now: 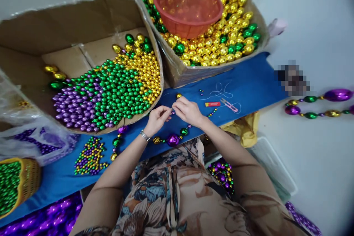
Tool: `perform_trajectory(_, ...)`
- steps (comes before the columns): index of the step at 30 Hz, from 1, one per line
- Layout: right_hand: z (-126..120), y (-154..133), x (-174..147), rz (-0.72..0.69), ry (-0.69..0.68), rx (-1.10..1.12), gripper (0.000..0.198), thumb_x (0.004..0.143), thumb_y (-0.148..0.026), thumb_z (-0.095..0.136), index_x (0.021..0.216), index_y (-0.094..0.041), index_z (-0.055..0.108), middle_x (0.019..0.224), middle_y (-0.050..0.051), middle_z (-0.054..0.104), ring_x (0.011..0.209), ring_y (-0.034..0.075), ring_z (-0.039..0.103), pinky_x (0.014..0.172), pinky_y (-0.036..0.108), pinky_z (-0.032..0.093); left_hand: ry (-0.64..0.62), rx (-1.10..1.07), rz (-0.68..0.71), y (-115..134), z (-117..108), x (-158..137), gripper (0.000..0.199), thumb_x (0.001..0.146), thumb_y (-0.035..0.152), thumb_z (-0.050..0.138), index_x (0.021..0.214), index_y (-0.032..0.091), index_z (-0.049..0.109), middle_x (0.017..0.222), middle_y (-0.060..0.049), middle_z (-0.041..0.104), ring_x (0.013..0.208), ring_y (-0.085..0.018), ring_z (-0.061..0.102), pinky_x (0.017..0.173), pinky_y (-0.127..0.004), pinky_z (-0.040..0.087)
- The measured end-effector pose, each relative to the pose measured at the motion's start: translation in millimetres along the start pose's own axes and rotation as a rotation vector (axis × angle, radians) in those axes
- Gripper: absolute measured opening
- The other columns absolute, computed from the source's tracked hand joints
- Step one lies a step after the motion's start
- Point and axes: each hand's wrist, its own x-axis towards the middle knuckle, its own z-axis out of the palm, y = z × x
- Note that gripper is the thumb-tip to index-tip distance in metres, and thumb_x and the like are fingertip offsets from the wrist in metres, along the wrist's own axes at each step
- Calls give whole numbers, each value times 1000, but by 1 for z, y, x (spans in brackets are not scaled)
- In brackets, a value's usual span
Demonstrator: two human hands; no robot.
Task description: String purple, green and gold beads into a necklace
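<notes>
My left hand (159,118) and my right hand (189,110) meet above the blue-covered table, fingertips pinched together. Between them is what looks like the thread of a bead string, with a small dark purple bead (173,111) at the fingers; fine detail is too small to make out. Just below, part of the bead string shows a large purple bead (173,139), a gold bead (156,140) and a green bead (184,131). Beyond my right fingers lies a single gold bead (179,96). To the right are a red and yellow packet (212,104), pink-handled thread snips (230,106) and loose white thread (220,91).
A carton (91,7) of small purple, green and gold beads stands left. Another carton (177,75) holds larger beads and a red basket (188,25). Mixed beads (90,158) lie at left, near a yellow basket (29,179). A bead necklace (311,115) lies at far right.
</notes>
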Motion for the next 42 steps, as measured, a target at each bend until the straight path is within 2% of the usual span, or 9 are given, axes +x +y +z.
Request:
perform_trajectory(6,-5,39,-33,-54,-107,-91,35,102,-34,34,126,-22,58,118,10,55,91,16,57,72,26,44,46,-4,-10,2,-4,-4,39,79,55,69,85,16,65,66,0,65,53,-9,57,49,-19,46)
perform_trajectory(11,-4,79,-55,-117,-353,-390,29,98,-18,42,115,-23,64,107,9,60,93,19,54,76,30,38,77,-60,-30,4,3,-3,37,79,52,69,86,16,65,57,3,58,46,-7,49,45,-18,39)
perform_trajectory(16,-1,82,-55,-150,-395,-439,27,99,-21,42,110,-23,67,101,8,65,99,21,52,80,32,35,84,-87,-44,8,6,-3,38,79,52,70,91,17,63,55,3,60,45,-7,50,44,-17,40)
perform_trajectory(19,-10,96,-56,-33,-330,-409,34,101,-25,37,121,-25,64,106,8,66,99,19,54,80,30,37,75,-97,-36,10,5,-5,37,79,50,71,92,16,62,63,1,65,47,-7,52,46,-17,42)
perform_trajectory(23,-29,134,-54,296,-238,-463,40,102,-27,32,129,-22,61,116,11,64,102,20,58,77,29,41,80,-109,-36,7,6,-7,36,79,49,72,93,16,65,84,-4,72,52,-6,56,49,-18,46)
perform_trajectory(28,-34,162,-40,368,-382,-470,37,100,-25,35,126,-26,61,128,11,58,104,22,61,72,29,44,119,-177,-52,5,8,-6,39,74,49,77,91,15,69,89,-6,72,63,-10,64,58,-21,52)
perform_trajectory(35,-29,114,-41,367,-281,-373,38,104,-34,27,119,-20,58,117,10,64,91,19,65,69,28,43,157,-252,-78,3,8,-5,40,68,47,83,87,14,70,81,-5,71,67,-13,66,64,-24,54)
perform_trajectory(39,-24,53,-57,70,-70,100,31,103,-37,33,103,-21,60,95,4,70,81,14,64,69,26,42,159,-263,-85,3,9,-4,41,67,47,84,88,14,70,80,-4,71,66,-12,66,63,-23,54)
perform_trajectory(42,-33,26,-69,-20,32,347,25,101,-36,40,94,-21,59,83,2,68,73,12,62,66,25,43,154,-265,-87,4,10,-3,42,67,47,83,88,14,70,79,-4,71,65,-12,65,62,-23,53)
